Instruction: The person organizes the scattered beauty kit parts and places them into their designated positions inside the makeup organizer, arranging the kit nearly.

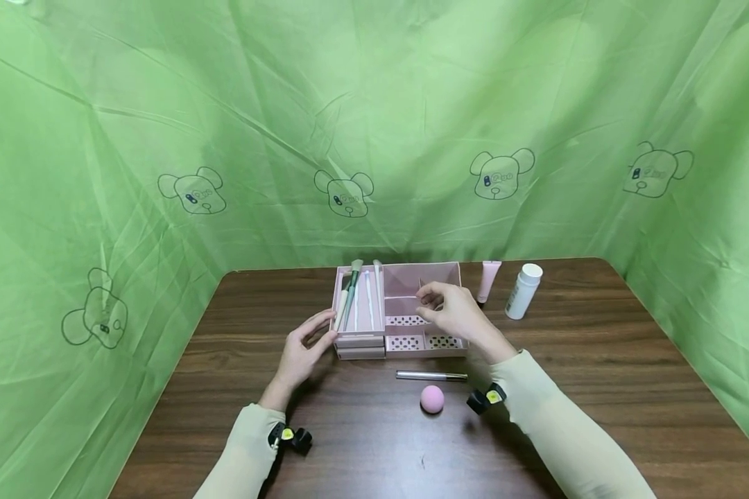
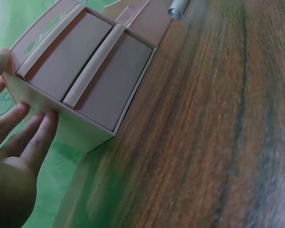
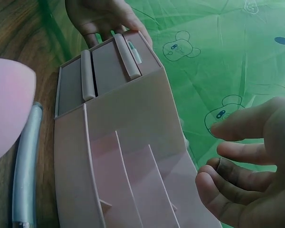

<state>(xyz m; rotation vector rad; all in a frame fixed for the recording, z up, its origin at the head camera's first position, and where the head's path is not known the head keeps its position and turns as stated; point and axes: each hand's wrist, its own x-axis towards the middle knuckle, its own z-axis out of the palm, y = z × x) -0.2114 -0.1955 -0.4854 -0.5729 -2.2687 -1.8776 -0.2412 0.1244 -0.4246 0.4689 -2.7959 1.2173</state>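
Observation:
A pink makeup organizer [image 1: 402,283] stands on the table, with a brush tray and two drawers on its left and divided compartments on its right. My left hand [image 1: 301,350] rests against its left side; in the left wrist view the fingertips [image 2: 50,121] touch the side wall and the thumb is at the front top corner. Several makeup brushes [image 1: 351,298] lie in the tray. Over the right compartments hovers my right hand [image 1: 454,313], fingers loosely bent, with nothing between them in the right wrist view.
In front of the organizer lie a silver pen-like tube [image 1: 431,375] and a pink makeup sponge [image 1: 433,399]. To its right are a pink squeeze tube [image 1: 489,281] and a white bottle [image 1: 524,291]. Green cloth [image 1: 374,125] surrounds the wooden table [image 1: 237,333] at the back and sides.

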